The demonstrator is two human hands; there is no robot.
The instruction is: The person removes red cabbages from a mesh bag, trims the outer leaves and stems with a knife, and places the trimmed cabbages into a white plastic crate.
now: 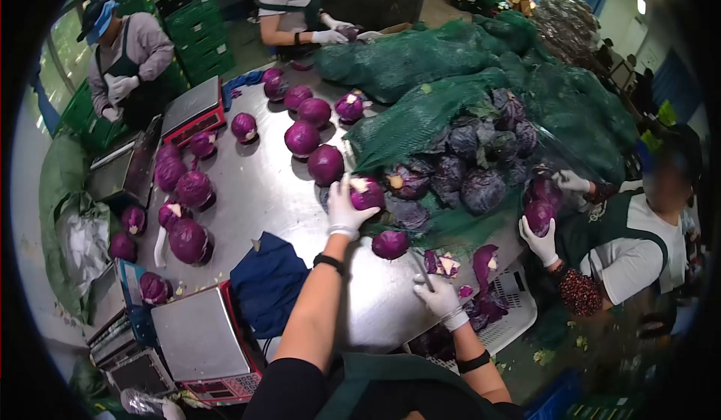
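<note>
My left hand [347,208], in a white glove, has its fingers spread over the left side of a purple cabbage [368,194] whose pale cut stem faces up. In my gloved right hand [439,298] is a knife [424,271], its blade pointing up and left. Just beyond the knife lie purple trimmings with pale cut pieces [442,264]. Between my two hands, a trimmed cabbage [390,244] rests on the metal table [263,187]. Darker, untrimmed cabbages [483,190] spill from a green net bag [420,123] beyond my hands.
A co-worker at the right holds a cabbage [538,216]; two others stand across the table. Several trimmed cabbages [302,139] stand left of centre. A scale [199,334], blue cloth [268,283] and white basket [514,315] lie near my arms.
</note>
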